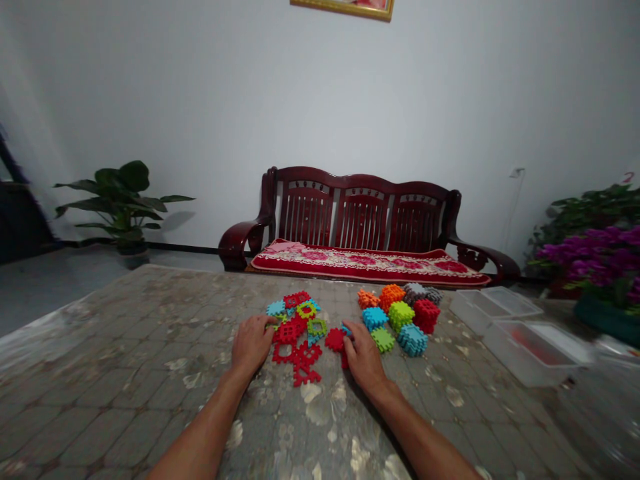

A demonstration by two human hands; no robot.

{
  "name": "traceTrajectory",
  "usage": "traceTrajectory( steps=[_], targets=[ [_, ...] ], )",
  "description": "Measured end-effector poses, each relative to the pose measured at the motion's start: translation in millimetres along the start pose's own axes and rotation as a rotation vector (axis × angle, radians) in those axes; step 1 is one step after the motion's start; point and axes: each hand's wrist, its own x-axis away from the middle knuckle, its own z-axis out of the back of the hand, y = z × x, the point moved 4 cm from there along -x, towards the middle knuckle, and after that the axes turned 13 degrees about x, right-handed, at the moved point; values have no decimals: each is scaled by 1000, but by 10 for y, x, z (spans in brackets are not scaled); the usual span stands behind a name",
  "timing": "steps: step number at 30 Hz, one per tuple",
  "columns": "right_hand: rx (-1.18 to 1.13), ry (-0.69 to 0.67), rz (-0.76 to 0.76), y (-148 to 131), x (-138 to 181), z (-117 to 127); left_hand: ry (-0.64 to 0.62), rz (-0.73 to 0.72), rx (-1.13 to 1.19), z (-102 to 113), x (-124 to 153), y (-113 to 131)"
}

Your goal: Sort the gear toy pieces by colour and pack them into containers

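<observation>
My left hand (251, 344) rests at the left edge of a loose pile of toothed plastic building tiles. Its fingertips touch a green tile (277, 323), with the fingers loosely stretched and no clear grip showing. Red tiles (288, 331), several with cut-out windows, make up most of that pile, among a green frame tile (317, 327) and a light blue tile (275, 308). To the right, my right hand (363, 355) has its fingers bent around red tiles, partly hidden under it. A flat red tile (335, 339) lies by its fingertips, and a bit of blue shows there.
Sorted stacks stand right of my right hand: orange (392, 295), green (401, 315), blue (413, 340), red (427, 315) and grey (415, 292). Clear plastic boxes (533, 353) sit at the table's right, near purple flowers (595, 260). A wooden bench (363, 213) stands beyond the patterned tablecloth (165, 353).
</observation>
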Motion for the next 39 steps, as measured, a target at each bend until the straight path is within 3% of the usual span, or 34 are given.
traceTrajectory(
  steps=[12, 39],
  targets=[
    [360, -103, 57, -180, 56, 65, -9, -14, -23, -7, 3, 2],
    [328, -83, 74, -138, 64, 21, 28, -34, -72, 14, 4, 23]
  ],
)
